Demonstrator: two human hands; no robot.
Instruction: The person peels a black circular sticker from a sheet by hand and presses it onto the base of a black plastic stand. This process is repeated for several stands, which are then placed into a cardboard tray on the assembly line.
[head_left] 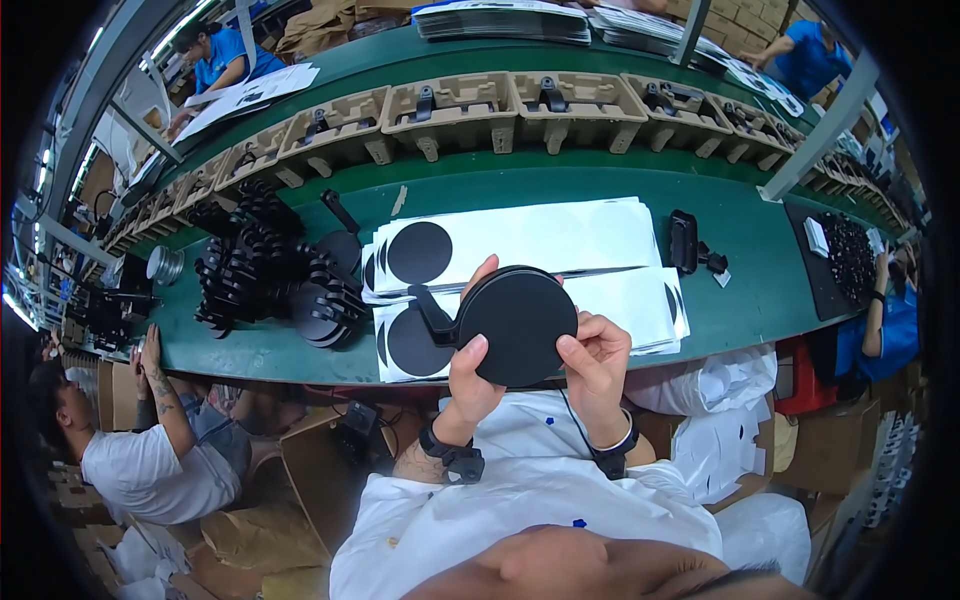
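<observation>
Between both hands I hold a round black disc base [520, 328] with a short bent arm [432, 315] sticking out at its left, above the table's near edge. My left hand [473, 375] grips its left side, thumb on the face and a finger showing behind the top rim. My right hand [598, 365] pinches its right edge between thumb and fingers. Beneath and behind it lie stacked white sheets [540, 235] with round black pads; one black pad [420, 253] shows at the upper left, another [415, 342] at the lower left.
Piled black disc parts [265, 265] stand on the green table at left. A black bracket [684, 242] lies at right. Moulded cardboard trays [450, 110] line the back. A metal post [815, 140] rises at right. Co-workers sit at left [160, 450] and right [885, 320].
</observation>
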